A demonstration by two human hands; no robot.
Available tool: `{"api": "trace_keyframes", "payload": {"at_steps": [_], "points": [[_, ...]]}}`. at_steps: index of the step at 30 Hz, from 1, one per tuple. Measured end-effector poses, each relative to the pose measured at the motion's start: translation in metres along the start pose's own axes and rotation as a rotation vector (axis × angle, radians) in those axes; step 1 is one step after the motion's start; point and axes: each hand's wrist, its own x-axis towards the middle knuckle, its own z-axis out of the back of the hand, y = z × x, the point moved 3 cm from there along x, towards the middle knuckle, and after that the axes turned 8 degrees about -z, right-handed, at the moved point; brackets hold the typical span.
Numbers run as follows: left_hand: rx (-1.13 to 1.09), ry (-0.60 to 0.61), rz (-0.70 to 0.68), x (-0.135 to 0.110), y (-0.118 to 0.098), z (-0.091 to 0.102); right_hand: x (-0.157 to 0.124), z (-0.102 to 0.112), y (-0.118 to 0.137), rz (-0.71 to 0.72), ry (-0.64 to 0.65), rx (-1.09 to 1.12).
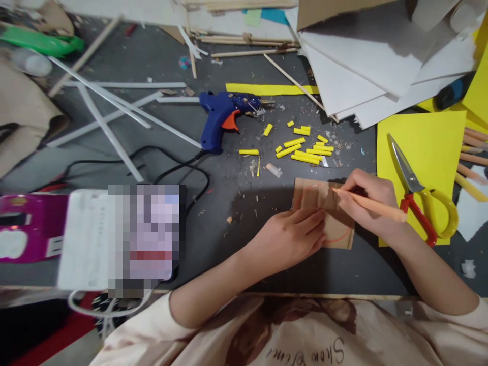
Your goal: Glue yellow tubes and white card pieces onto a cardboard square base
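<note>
A small brown cardboard piece [339,231] lies on the dark table near its front edge, with a curved orange line drawn on it. My left hand [287,236] presses down on its left and middle part, fingers together and bent, hiding some of the surface. Pinched between the fingers of my right hand [368,198] is an orange marker [381,207], its tip at the cardboard's upper right edge. Just right of that hand, scissors [412,183] with red and yellow handles rest on a yellow sheet [430,137].
Beyond the cardboard are several short yellow tubes [305,155] and a blue glue gun [217,119] with its black cable. White sticks [110,132] lie at left, near a white box [82,239]. White boards [362,66] fill the back right; more markers [473,168] lie far right.
</note>
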Motion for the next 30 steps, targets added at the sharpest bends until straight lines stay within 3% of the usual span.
{"api": "trace_keyframes", "payload": {"at_steps": [5, 8, 10, 15, 18, 21, 26, 30], "points": [[-0.003, 0.044, -0.005, 0.001, 0.001, -0.003, 0.0, -0.009, -0.001, 0.022, 0.133, 0.033], [-0.018, 0.066, -0.004, 0.001, 0.001, -0.002, 0.002, -0.006, -0.003, 0.002, 0.092, -0.062], [-0.028, 0.068, -0.001, 0.002, 0.001, -0.002, 0.003, 0.005, -0.007, -0.102, 0.067, -0.061], [-0.066, 0.088, -0.041, -0.001, 0.0, -0.006, -0.001, 0.028, -0.023, -0.356, 0.111, 0.32], [-0.109, 0.142, -0.112, -0.003, -0.002, -0.012, -0.001, 0.022, -0.031, -0.436, 0.038, 0.485], [-0.089, 0.16, -0.081, -0.004, -0.001, -0.015, 0.003, 0.007, -0.036, -0.493, -0.017, 0.594], [-0.001, 0.105, 0.023, -0.002, 0.005, -0.01, 0.016, -0.009, -0.035, -0.399, 0.009, 0.721], [0.0, 0.133, 0.052, -0.001, 0.01, -0.008, 0.025, -0.014, -0.03, -0.303, -0.014, 0.583]]}}
